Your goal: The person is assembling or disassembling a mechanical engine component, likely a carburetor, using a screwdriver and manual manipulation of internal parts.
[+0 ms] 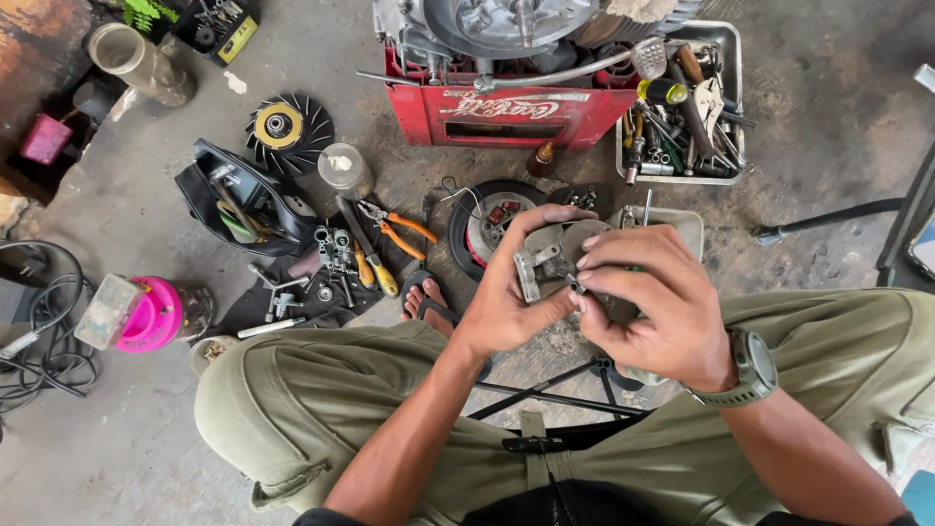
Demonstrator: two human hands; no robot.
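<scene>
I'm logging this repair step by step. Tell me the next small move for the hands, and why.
Probably keep the left hand steady under the grey metal part while the right hand works its fingertips at the small fitting: both hands already grip the part, and the fingertips pinch at its edge.

Two bare hands, the left hand (pixel 506 292) and the right hand (pixel 648 307), share one grey metal part (pixel 550 255). Farther off sit one red plastic crate (pixel 506 112), one steel tool tray (pixel 726 58) and, left, one pair of orange-handled pliers (pixel 399 232).
</scene>
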